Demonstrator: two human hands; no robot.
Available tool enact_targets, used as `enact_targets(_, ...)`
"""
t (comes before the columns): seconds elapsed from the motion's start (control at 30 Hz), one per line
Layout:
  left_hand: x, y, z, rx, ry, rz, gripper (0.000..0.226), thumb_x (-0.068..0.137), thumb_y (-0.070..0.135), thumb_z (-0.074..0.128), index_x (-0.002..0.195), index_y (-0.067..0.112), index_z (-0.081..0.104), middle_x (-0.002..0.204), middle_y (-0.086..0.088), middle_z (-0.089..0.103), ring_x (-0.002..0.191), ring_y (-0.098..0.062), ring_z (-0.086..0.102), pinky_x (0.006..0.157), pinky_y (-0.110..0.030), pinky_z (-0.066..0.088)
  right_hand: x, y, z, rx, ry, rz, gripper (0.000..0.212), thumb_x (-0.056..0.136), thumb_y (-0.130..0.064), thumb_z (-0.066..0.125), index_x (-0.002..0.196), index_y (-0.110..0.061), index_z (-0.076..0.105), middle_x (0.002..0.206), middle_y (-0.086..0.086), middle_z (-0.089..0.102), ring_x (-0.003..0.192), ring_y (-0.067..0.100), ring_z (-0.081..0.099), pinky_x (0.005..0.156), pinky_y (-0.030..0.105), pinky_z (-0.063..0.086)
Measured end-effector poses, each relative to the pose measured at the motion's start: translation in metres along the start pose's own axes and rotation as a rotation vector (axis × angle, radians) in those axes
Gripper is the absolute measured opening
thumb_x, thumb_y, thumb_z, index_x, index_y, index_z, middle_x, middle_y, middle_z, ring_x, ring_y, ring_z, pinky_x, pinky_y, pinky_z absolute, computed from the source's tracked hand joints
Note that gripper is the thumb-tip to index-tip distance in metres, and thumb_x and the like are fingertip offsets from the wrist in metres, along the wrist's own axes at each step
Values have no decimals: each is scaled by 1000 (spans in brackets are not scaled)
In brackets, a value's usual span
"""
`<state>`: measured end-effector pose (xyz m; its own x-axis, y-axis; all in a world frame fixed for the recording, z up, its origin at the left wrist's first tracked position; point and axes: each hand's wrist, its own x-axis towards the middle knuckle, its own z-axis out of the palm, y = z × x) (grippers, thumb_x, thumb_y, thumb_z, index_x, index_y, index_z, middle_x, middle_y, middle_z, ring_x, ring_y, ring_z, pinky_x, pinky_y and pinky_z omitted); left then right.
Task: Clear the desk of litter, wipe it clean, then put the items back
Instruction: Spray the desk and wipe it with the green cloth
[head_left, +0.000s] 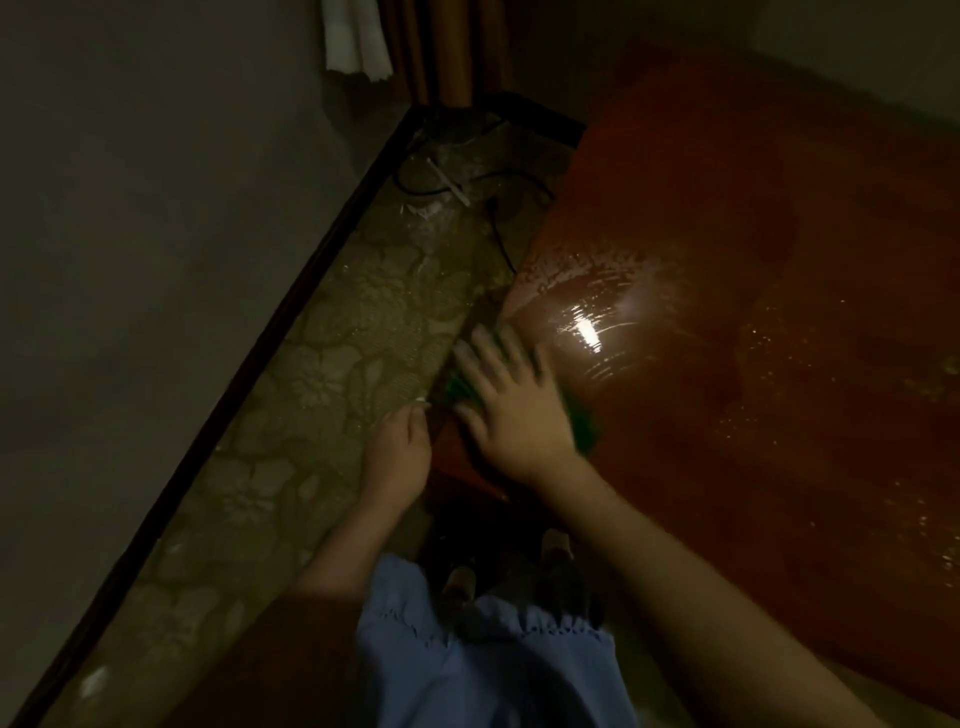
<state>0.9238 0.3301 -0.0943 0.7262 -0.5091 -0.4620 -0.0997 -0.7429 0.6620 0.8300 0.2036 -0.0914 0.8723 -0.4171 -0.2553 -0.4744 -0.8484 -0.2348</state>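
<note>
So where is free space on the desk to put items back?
The desk is bare beyond the glare, out to its far and right edges. It is crowded near the left edge, where the right hand presses a green cloth and the left hand rests.

The right hand is lying palm down with its fingers straight and spread, pressing flat at the near left edge of the desk, fingertips pointing away from the body. Its bare forearm is reaching in from the lower right, crossing the desk's near edge. The left hand is hanging just beside it, off the desk's left edge, its fingers curling inward toward the thumb; what they are pinching, if anything, is too dim to tell. The left forearm is rising from below.
</note>
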Motion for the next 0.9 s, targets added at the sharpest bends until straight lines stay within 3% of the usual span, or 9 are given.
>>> enact_targets(0.1, 3, 16, -8, 0, 23, 7, 35, 103, 20, 30, 107, 4, 61, 101, -10, 60, 98, -24, 56, 84, -30, 42, -53, -17, 24, -80, -24, -239, 60, 96, -54, 24, 151, -28, 20, 158, 1, 21, 145, 25, 9, 115, 57, 5)
enact_targets(0.23, 9, 37, -4, 24, -33, 69, 38, 103, 24, 27, 120, 10, 58, 112, -4, 58, 107, -20, 54, 91, -30, 41, -99, 25, 31, -151, -72, -444, 59, 98, -54, 24, 151, -30, 14, 157, -3, 22, 145, 22, 12, 113, 54, 6)
enact_targets(0.37, 6, 38, 9, 24, -95, 81, 38, 103, 25, 28, 127, 11, 54, 119, -5, 58, 110, -19, 53, 94, -29, 40, -85, 65, 10, -26, 19, 82, 62, 96, -61, 3, 151, -33, 8, 158, -3, 14, 147, 20, 4, 115, 60, 10)
enact_targets(0.43, 2, 33, 13, -22, -88, 62, 37, 103, 24, 30, 128, 13, 53, 121, -4, 57, 110, -19, 53, 96, -31, 41, -54, 68, -1, 24, 74, 366, 65, 95, -61, 4, 152, -30, 3, 160, -2, 2, 147, 21, -6, 116, 54, -5)
enact_targets(0.5, -3, 29, 15, -60, -77, 53, 37, 102, 23, 32, 130, 14, 53, 124, -5, 57, 112, -20, 53, 99, -34, 42, -19, 56, -8, 64, 85, 495, 65, 97, -58, 13, 153, -28, -2, 160, -1, -6, 147, 23, -11, 114, 50, -9)
enact_targets(0.57, -6, 28, 18, -62, -42, 56, 36, 101, 18, 34, 131, 12, 52, 129, -7, 56, 117, -22, 52, 100, -29, 38, 1, 33, -11, 74, 78, 428, 64, 98, -55, 18, 152, -27, -3, 160, -1, -8, 147, 24, -11, 115, 50, -6)
enact_targets(0.73, -13, 33, 19, -59, 14, 31, 35, 100, 13, 36, 130, 11, 55, 130, -9, 57, 117, -25, 52, 95, -27, 37, -45, -11, 9, -4, -57, -62, 65, 93, -53, 11, 152, -27, 3, 160, -1, -1, 147, 25, -5, 116, 53, -7)
enact_targets(0.83, -14, 33, 15, -65, 15, 10, 35, 101, 17, 35, 129, 15, 55, 127, -6, 58, 113, -23, 54, 94, -28, 40, -86, 20, 19, -22, -146, -283, 62, 96, -56, 18, 150, -34, -4, 158, -6, -4, 145, 22, -10, 114, 50, -16)
enact_targets(0.9, -12, 35, 15, -69, 30, 0, 33, 101, 18, 36, 126, 16, 57, 123, -4, 59, 109, -20, 54, 93, -29, 42, -97, 51, 14, -48, -100, -263, 60, 96, -59, 15, 149, -37, -4, 159, -7, 2, 147, 22, -3, 117, 53, -8)
